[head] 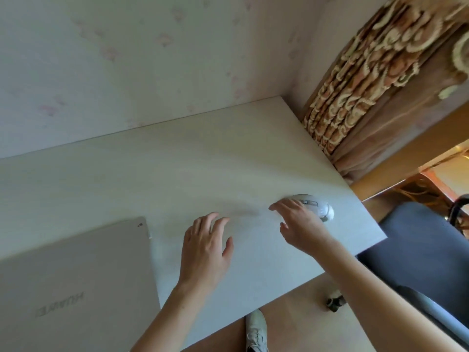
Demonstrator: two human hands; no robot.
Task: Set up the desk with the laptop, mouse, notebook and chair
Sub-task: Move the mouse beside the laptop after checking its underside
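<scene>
A closed silver laptop (76, 283) lies on the pale desk (177, 168) at the lower left, its logo facing me. Near the desk's right edge sits a white and grey mouse (321, 207). My right hand (299, 224) hovers just left of the mouse, fingers spread, its fingertips over the mouse's left side; whether they touch it is unclear. My left hand (205, 250) floats flat above the desk between laptop and mouse, fingers apart, holding nothing. A blue-seated chair (416, 252) stands to the right of the desk. No notebook is in view.
The desk's far edge meets a wallpapered wall (152, 59). A patterned curtain (368, 80) hangs at the desk's back right corner. Below the near edge are a white shoe (256, 331) and a chair caster (335, 302) on the floor.
</scene>
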